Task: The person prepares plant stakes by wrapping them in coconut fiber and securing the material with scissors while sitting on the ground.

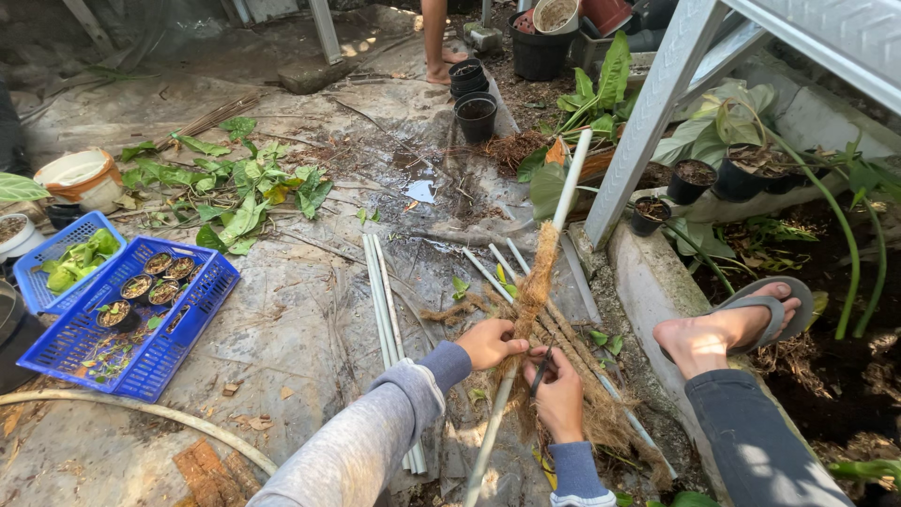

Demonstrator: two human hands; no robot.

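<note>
We see a long white plastic pipe half-wrapped in brown coconut fibre (533, 282), long axis bottom-centre to upper right, bare tip up. Left hand (490, 343) is clenched round it mid-length; right hand (559, 394) presses the fibre just below, holding a small dark tool (542, 372), hard to make out. Spare white pipes (385, 300) lie left; concrete kerb (648, 282) bounds the right. Pipe's lower end is cut off.

The white pipe (566, 188) looks smooth, matt plastic, wrapped in rough brown coir fibre (531, 291). The blue crate (141, 347) is glossy plastic mesh.

One head-worn view — looking steeply down, close over the ground (282, 347).
</note>
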